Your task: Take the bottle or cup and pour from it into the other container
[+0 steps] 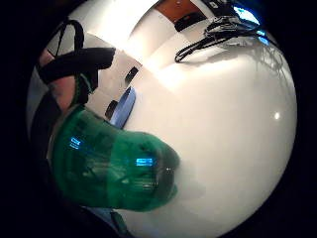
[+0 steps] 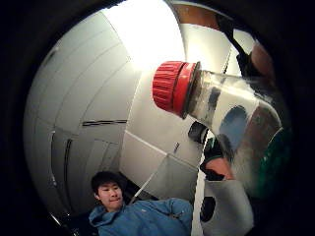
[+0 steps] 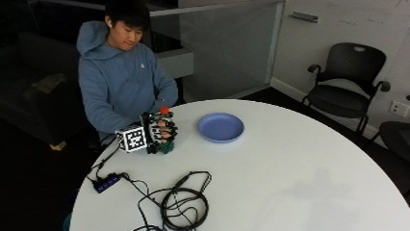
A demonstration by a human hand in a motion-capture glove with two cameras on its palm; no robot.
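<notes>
Green at its base and red-capped, the bottle point(image 3: 165, 132) stands upright on the table point(image 3: 295, 183) inside the curled fingers of the gloved right hand point(image 3: 157, 134). Just beyond it, toward the table's middle, sits the blue bowl point(image 3: 221, 127), near but apart.

Table: round white top point(image 3: 307, 178), under and beyond the grip.
Chairs: black chair point(image 3: 349, 84) far across from the grip; second chair point(image 3: 394, 139) nearby.
Partition: glass panel point(image 3: 224, 48) behind.
Floor: dark.
</notes>
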